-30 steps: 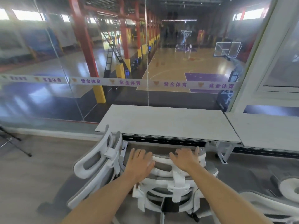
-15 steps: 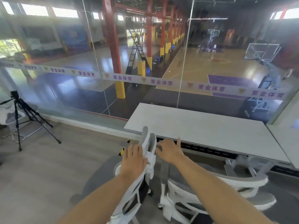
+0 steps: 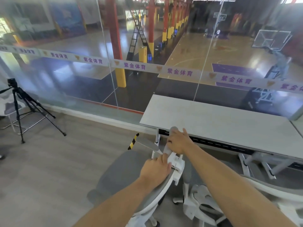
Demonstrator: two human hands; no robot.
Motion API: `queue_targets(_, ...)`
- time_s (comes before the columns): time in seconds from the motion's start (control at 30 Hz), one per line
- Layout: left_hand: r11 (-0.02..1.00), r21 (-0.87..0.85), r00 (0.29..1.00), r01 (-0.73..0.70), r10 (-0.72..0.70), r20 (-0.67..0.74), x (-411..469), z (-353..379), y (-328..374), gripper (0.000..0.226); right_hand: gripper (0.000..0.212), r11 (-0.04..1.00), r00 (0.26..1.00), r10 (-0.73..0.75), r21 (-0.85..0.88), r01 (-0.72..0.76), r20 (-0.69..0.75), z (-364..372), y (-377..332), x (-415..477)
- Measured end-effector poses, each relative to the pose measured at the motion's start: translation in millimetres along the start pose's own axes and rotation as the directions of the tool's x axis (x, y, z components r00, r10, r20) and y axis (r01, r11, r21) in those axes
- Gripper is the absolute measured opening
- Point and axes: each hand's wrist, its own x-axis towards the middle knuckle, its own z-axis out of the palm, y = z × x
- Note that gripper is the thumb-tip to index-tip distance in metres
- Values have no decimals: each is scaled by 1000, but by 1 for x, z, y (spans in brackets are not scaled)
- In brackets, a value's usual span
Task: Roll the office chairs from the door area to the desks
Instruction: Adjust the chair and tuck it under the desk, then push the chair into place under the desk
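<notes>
Two bare forearms reach in from the bottom edge, and both hands are on the white-framed, grey-mesh office chair (image 3: 167, 181) right below the camera. The left hand (image 3: 155, 171) lies palm down over the top rim of the backrest, fingers curled onto the white plastic bracket; the right hand (image 3: 179, 141) is wrapped around the grey padded headrest (image 3: 170, 141) that rises above it. The chair is seen edge-on from above, its back a thin curved white rail with grey mesh stretched inside, its grey seat (image 3: 118, 174) spreading to the left, and it stands just before the left end of the desk. A second white-and-grey chair (image 3: 268, 187) curves in at the lower right, beside the first.

Against half a second ago, the view has swung further left and closer: the desk corner now sits right of centre, the tripod is larger and nearer the left edge, and the right hand has closed onto the headrest where it was only touching the chair top with a finger raised.

Beyond the hands, the long pale grey matte desk (image 3: 221, 118) runs off to the right on white metal legs, a dark slotted tray under its front edge. A yellow-and-black striped strip (image 3: 133, 141) lies on the grey wood-grain floor (image 3: 49, 169). Far left, a black tripod (image 3: 21, 108) carries a small camera. Behind everything, a glass wall (image 3: 82, 82) with a white banded stripe of purple characters overlooks a glossy basketball court with red-and-yellow columns (image 3: 117, 46).
</notes>
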Motion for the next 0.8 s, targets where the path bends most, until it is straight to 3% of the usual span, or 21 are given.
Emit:
queue_targets(0.27, 980, -12, 974, -199, 197, -112, -42, -16, -33, 36, 47, 995, 995, 89, -44, -91, -49, 17, -38, -52)
queue_targets(0.4, 963, 13, 961, -268, 268, -63, -71, -22, -56, 38, 53, 991, 988, 136, 0, -136, -67, 32, -65, -82)
queue_targets(0.53, 979, 18, 979, -201, 200, 42, -104, -46, -69, 37, 59, 984, 980, 172, 70, -166, -101, 44, -96, -108)
queue_targets(0.73, 987, -45, 970, 152, -140, 200, -139, -67, -55, 52, 61, 975, 972, 215, 69, -209, -93, 54, -140, -140)
queue_targets(0.8, 986, -50, 961, 159, -143, 238, -142, -66, -65, 57, 62, 974, 974, 213, 97, -204, -83, 53, -148, -148)
